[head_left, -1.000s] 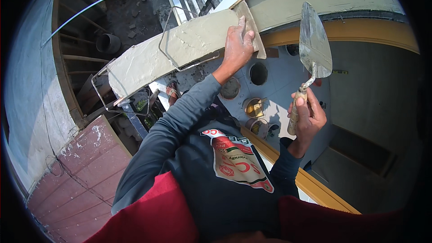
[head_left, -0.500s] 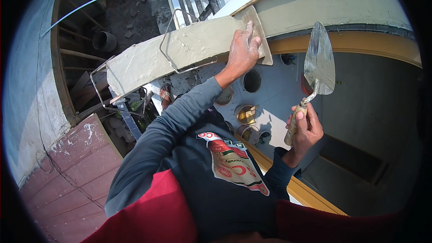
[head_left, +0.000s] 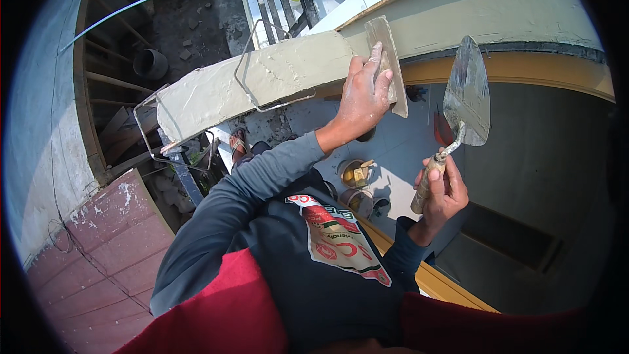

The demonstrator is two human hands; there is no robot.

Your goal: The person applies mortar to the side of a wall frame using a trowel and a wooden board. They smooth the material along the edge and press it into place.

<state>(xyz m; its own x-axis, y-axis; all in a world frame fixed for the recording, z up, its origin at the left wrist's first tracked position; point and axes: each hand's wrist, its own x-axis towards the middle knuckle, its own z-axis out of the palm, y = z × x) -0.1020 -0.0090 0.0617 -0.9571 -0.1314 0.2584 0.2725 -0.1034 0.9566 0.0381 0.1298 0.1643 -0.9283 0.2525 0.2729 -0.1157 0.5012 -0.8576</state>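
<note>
One flat board sits gripped in the left hand, plaster on either side of that grip; the right hand clasps a trowel, blade beyond its grasp.

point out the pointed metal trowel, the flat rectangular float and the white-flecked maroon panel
Pointed metal trowel (head_left: 468,95), head view: on its blade
Flat rectangular float (head_left: 391,59), head view: on its plate
White-flecked maroon panel (head_left: 108,239), head view: on its broad face
</note>
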